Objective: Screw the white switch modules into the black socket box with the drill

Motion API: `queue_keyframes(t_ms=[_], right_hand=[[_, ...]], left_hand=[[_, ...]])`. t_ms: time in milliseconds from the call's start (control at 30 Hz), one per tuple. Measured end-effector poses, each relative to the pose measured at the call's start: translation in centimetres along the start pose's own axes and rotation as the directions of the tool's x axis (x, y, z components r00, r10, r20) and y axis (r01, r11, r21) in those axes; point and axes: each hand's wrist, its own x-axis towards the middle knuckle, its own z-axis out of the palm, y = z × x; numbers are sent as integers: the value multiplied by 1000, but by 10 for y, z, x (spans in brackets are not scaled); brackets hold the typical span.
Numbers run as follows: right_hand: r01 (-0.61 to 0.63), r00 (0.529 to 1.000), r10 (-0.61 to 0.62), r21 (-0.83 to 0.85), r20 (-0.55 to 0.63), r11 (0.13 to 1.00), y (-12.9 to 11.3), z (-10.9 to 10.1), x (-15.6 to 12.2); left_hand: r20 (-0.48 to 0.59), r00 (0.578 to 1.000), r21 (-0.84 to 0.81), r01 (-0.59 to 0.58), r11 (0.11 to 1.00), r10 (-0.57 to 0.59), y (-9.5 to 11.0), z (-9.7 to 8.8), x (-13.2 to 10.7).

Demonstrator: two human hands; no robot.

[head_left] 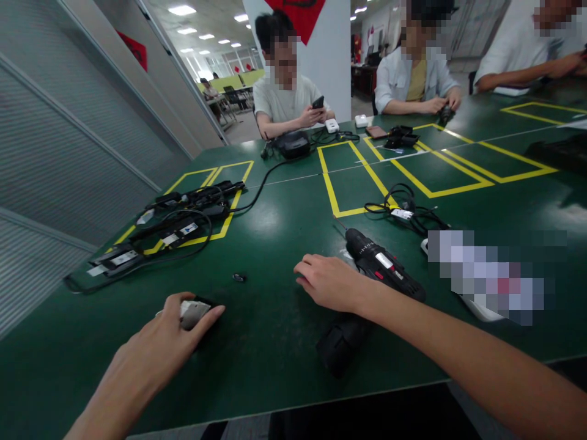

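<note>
- The left hand (160, 348) curls around a small grey-and-black object (195, 313), thumb on one side and fingers on the other; a pinch from both sides probably keeps it steady low over the table (275, 244). Whether it touches the tabletop is hard to tell.
- The right hand (334, 284) is loosely half open, fingers a little bent, with nothing seen in it; its palm is hidden.
- Under the right wrist lies a black power drill (385, 269), on its side, bit pointing away from the person and base towards the near edge, which seems to leave the handle within easy reach.
- Just past the left fingertips, between both hands, a tiny dark piece (239, 277) lies loose.
- Beyond the left hand, black cables and adapters (202, 214) lie heaped over yellow tape outlines (334, 201), which look meant to mark set places.
- Past the right hand's drill are a coiled cord (406, 205) and a white-edged item (486, 281), its top blurred out.
- Across the table, well apart from both grips, a person (293, 91) holds a phone (318, 102).
</note>
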Motion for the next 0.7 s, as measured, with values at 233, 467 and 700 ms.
queue_keyframes(t_ms=[233,467,700], right_hand=[[-8,1000,8,-3,21,1000,0,-1,0],[-11,993,11,1,115,1000,-12,-1,17],[-44,964,36,25,263,999,-54,9,85]], left_hand=[[-6,999,22,51,998,-51,3,0,0],[71,992,-193,119,974,-108,5,-7,-7],[122,991,-467,104,878,-53,-36,4,-4]])
